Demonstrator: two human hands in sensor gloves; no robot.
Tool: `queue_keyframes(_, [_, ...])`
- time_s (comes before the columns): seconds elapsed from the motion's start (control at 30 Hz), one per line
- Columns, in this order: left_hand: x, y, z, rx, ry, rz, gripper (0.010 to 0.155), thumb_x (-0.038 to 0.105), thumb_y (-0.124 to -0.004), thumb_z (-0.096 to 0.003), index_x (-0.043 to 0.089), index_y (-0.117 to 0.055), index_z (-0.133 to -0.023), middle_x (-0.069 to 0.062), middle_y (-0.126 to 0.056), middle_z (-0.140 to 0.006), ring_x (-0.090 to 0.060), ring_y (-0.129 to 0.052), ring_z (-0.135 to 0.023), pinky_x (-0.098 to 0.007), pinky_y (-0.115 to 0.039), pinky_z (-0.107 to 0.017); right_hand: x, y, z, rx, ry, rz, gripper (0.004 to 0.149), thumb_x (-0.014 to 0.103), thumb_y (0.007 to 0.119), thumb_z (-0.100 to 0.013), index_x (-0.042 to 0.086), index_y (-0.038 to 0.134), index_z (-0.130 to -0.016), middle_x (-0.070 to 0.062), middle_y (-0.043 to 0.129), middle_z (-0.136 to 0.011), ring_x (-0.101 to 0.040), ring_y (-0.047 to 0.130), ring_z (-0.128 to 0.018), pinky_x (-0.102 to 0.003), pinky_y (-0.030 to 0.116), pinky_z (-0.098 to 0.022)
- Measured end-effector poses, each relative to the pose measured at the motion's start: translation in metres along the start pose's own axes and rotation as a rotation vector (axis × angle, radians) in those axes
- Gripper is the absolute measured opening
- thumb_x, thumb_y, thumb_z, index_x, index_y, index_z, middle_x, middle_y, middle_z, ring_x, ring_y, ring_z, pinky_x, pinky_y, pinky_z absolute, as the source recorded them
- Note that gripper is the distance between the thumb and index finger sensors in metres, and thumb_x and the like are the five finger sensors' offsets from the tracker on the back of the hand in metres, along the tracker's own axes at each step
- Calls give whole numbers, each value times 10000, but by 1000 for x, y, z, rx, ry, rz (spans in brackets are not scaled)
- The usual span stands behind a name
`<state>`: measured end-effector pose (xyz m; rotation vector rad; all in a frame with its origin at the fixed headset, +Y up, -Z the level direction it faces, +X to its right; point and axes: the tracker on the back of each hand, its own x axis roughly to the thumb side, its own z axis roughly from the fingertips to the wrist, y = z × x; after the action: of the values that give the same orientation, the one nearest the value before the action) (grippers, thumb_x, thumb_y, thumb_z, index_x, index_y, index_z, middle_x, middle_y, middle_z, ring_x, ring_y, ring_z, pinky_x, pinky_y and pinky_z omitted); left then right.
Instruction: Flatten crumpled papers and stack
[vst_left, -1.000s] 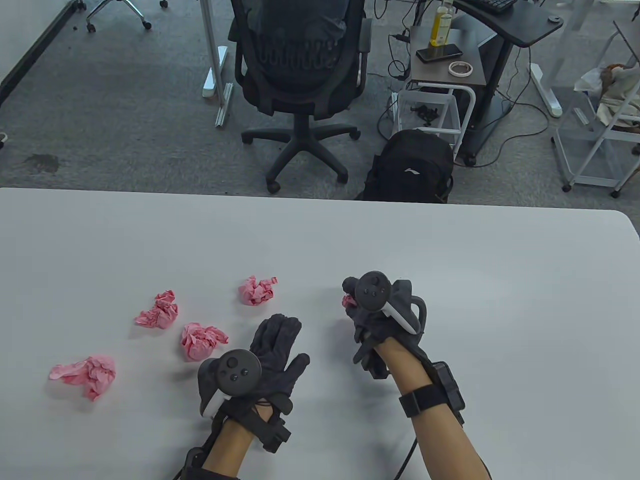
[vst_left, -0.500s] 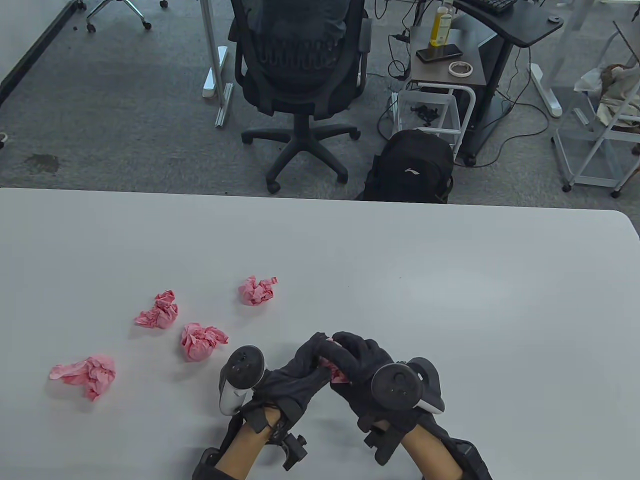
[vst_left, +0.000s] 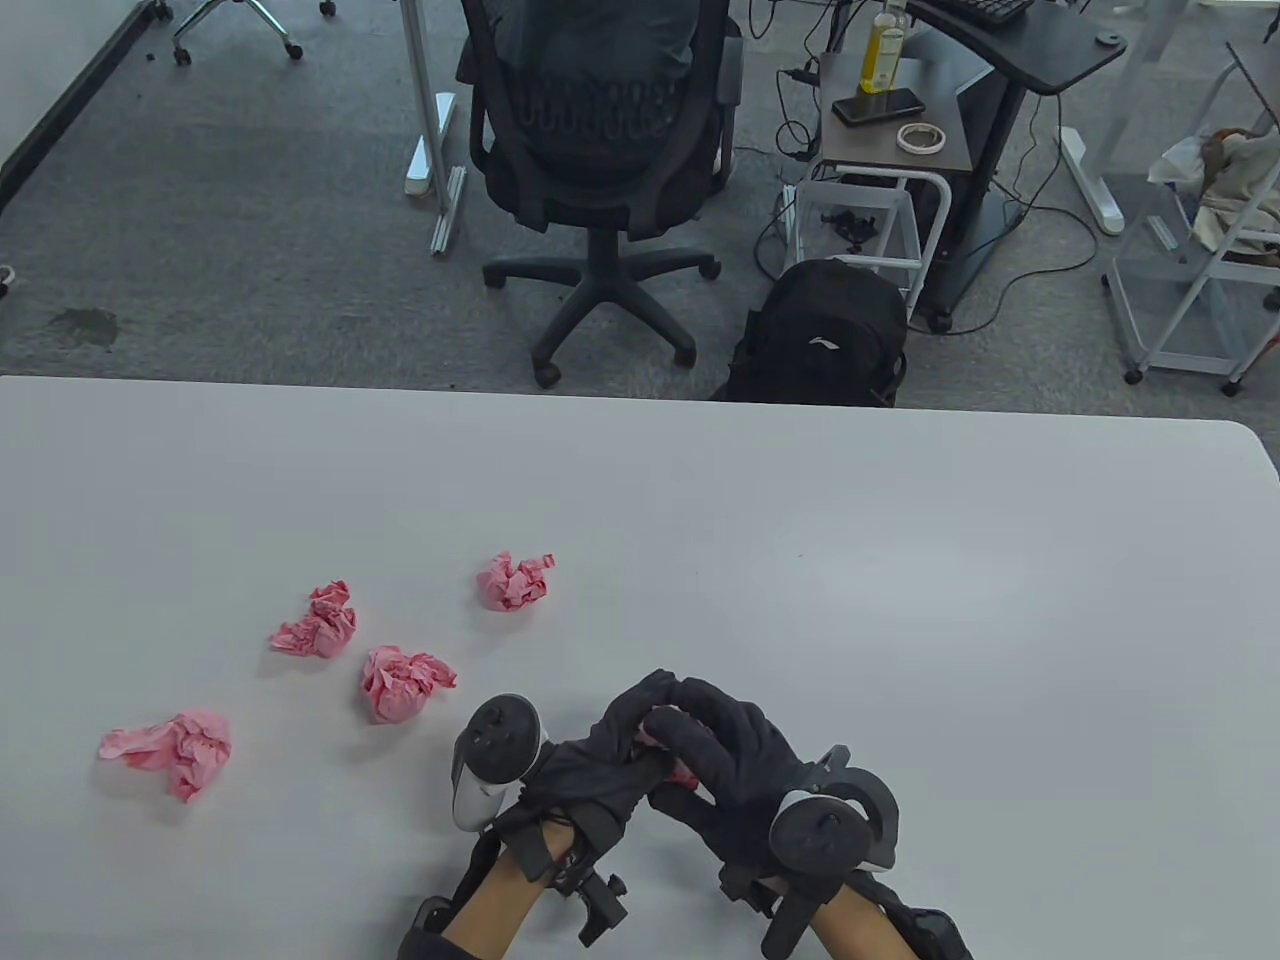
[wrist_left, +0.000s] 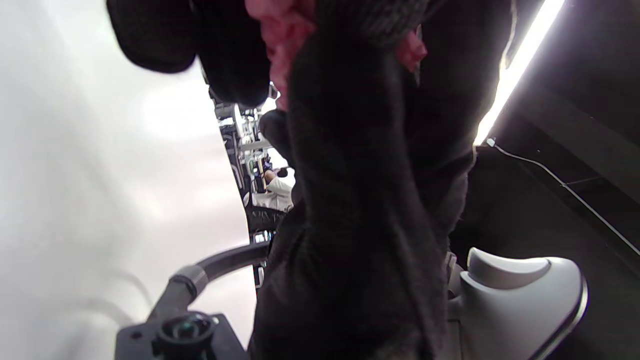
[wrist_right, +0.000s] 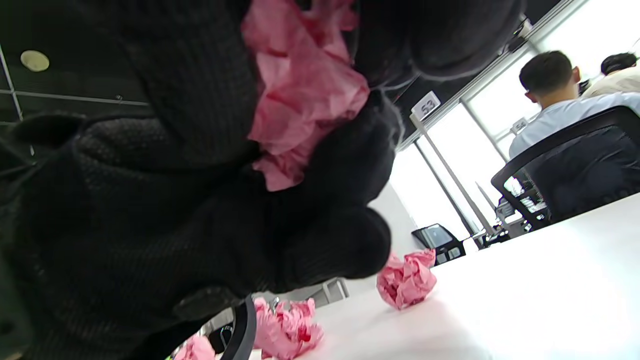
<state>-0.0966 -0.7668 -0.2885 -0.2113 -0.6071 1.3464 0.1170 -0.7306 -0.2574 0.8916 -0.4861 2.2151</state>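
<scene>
The crumpled pink paper ball (vst_left: 668, 755) sits caught between both gloved hands, low over the near edge of the white table (vst_left: 900, 600), at about six o'clock from the table's middle. Only slivers of pink show from above; the right wrist view shows it plainly (wrist_right: 300, 95), wadded and creased, with dark fingers curled round it from both sides. The left hand (vst_left: 590, 775) comes in at the paper's eight o'clock and grips it with bent fingers. The right hand (vst_left: 735, 765) lies at the paper's four o'clock, its fingers folded over the top of the wad, grasping it too. The fingertips of the two hands meet above the paper.

Four more pink wads lie untouched on the table, off toward nine and ten o'clock of the hands: one nearest (vst_left: 403, 682), one beyond it (vst_left: 318, 621), one farther up at eleven o'clock (vst_left: 514, 581), and one well apart near the left edge (vst_left: 172, 751).

Compared with half a second ago, the hands have barely moved; the right hand's tracker (vst_left: 830, 838) has dropped toward the near edge and tipped, and less pink shows between the fingers. A second ago the right hand alone held the paper farther up the table, while the left lay flat and open.
</scene>
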Motion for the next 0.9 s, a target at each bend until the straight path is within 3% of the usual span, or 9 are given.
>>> queue_keyframes(0.13, [1, 4, 1, 41, -21, -69, 666, 403, -749, -518, 270, -539, -1136, -121, -810, -950, -253, -1012, -681, -496, -777, -639, -14, -4, 1, -45, 128, -264, 776, 484, 822, -508, 251, 367, -1093, -171, 505, -1095, -370, 780, -752, -506, 715, -526])
queue_keyframes(0.2, [3, 2, 2, 28, -46, -101, 660, 415, -755, -527, 333, -523, -1140, -98, -720, -996, -253, -929, -772, -514, -709, -694, -22, -4, 2, -66, 222, -364, 805, 472, 848, -498, 176, 383, -1084, -185, 566, -1064, -418, 796, -739, -523, 721, -497])
queue_keyframes(0.27, [8, 0, 3, 57, -52, -86, 689, 363, -791, -517, 363, -497, -1141, -105, -582, -1045, -280, -810, -835, -547, -635, -728, -27, -4, 4, -78, 249, -380, 689, 407, 840, -507, 155, 509, -1056, -172, 682, -1002, -404, 832, -715, -513, 738, -480])
queue_keyframes(0.3, [10, 0, 2, 47, -58, -83, 712, 340, -805, -515, 351, -472, -1144, -116, -541, -1045, -283, -777, -834, -552, -619, -729, -28, -5, 4, -91, 246, -376, 598, 389, 828, -513, 152, 607, -1016, -147, 788, -932, -371, 902, -642, -493, 776, -438])
queue_keyframes(0.4, [11, 0, 4, 31, -42, -119, 770, 343, -819, -507, 317, -398, -1151, -117, -510, -1041, -269, -764, -801, -542, -623, -716, -26, -8, 4, -146, 243, -384, 556, 346, 860, -495, 144, 672, -976, -138, 856, -853, -338, 946, -560, -472, 803, -402])
queue_keyframes(0.53, [7, 2, 3, 77, -13, -82, 704, 490, -744, -545, 259, -450, -1142, -108, -667, -957, -216, -864, -664, -500, -721, -638, -29, -15, 4, -199, 266, -394, 551, 317, 831, -503, 173, 626, -995, -100, 828, -851, -316, 916, -570, -464, 785, -439])
queue_keyframes(0.7, [-1, 12, 5, 123, 34, -40, 630, 554, -706, -547, 188, -632, -1055, -76, -864, -761, -178, -957, -458, -464, -815, -516, -26, -17, 2, -179, 166, -417, 566, 210, 840, -486, 187, 611, -1003, -107, 778, -886, -333, 868, -632, -492, 749, -494])
queue_keyframes(0.8, [-1, 13, 4, 135, 29, 31, 600, 529, -753, -539, 268, -626, -1064, -78, -806, -834, -224, -915, -577, -511, -743, -601, -25, -16, 0, -142, 161, -406, 596, 186, 834, -479, 177, 578, -1017, -105, 748, -896, -329, 845, -645, -500, 729, -508])
queue_keyframes(0.9, [7, 6, 2, -17, 38, -19, 607, 434, -814, -529, 306, -588, -1078, -128, -523, -1059, -357, -721, -883, -601, -578, -711, -28, -13, 1, -41, 218, -417, 728, 220, 817, -502, 138, 373, -1073, -100, 693, -889, -286, 806, -635, -499, 706, -513])
